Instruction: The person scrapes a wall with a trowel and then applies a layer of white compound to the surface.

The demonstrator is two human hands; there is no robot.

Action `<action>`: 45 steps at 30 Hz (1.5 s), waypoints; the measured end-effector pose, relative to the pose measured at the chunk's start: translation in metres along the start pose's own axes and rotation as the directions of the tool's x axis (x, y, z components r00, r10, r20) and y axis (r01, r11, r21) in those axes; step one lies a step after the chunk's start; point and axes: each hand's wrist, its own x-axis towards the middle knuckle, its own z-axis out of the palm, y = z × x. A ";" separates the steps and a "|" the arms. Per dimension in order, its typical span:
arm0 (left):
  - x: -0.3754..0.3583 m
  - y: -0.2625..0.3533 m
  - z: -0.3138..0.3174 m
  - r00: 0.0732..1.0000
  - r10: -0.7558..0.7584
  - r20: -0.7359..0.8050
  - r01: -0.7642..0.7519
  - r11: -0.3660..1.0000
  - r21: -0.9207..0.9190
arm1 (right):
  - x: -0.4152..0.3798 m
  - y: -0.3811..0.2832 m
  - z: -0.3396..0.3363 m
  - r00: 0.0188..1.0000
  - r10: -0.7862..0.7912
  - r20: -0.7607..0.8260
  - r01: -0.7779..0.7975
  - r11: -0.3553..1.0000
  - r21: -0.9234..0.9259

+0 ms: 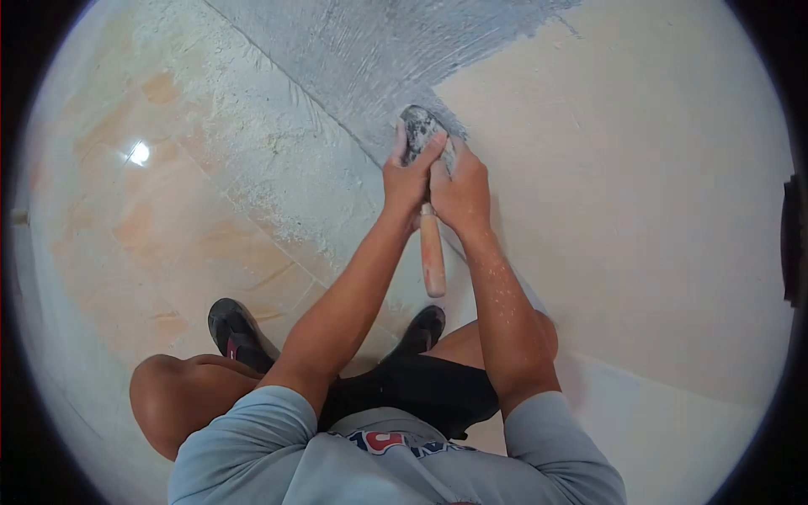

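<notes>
Both my hands grip the dusty blade of a trowel (433, 252), whose wooden handle points back toward my body. My left hand (409, 175) wraps the blade's left side, with the thumb across its face. My right hand (462, 187) closes round its right side. The rounded blade tip is dark, smeared with white, and lies against the wall (581, 168), where a cream coating meets a scraped grey patch (370, 50). The blade's underside and several fingertips are hidden.
White powder and crumbs (252, 126) lie on the tiled floor (151, 227) along the wall's base at left. My dark shoes (236, 328) stand on the floor below my arms. A dark object (789, 240) shows at the far right edge.
</notes>
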 end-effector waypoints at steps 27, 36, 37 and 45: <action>-0.020 -0.017 0.006 0.998 -0.068 -0.017 0.068 0.998 -0.009 | -0.024 0.003 -0.020 1.000 -0.004 -0.004 0.005 0.994 0.109; 0.017 0.002 -0.022 0.999 -0.041 -0.019 0.041 0.999 -0.017 | 0.003 -0.004 0.021 0.996 -0.089 -0.005 0.089 0.994 0.065; 0.014 -0.002 -0.022 0.999 -0.049 -0.009 0.049 0.998 -0.043 | 0.001 0.001 0.017 0.996 -0.091 -0.004 0.091 0.994 0.065; -0.014 -0.011 -0.003 0.997 -0.074 0.007 0.075 0.996 -0.041 | -0.018 -0.014 -0.015 0.992 0.115 0.056 -0.120 0.987 0.105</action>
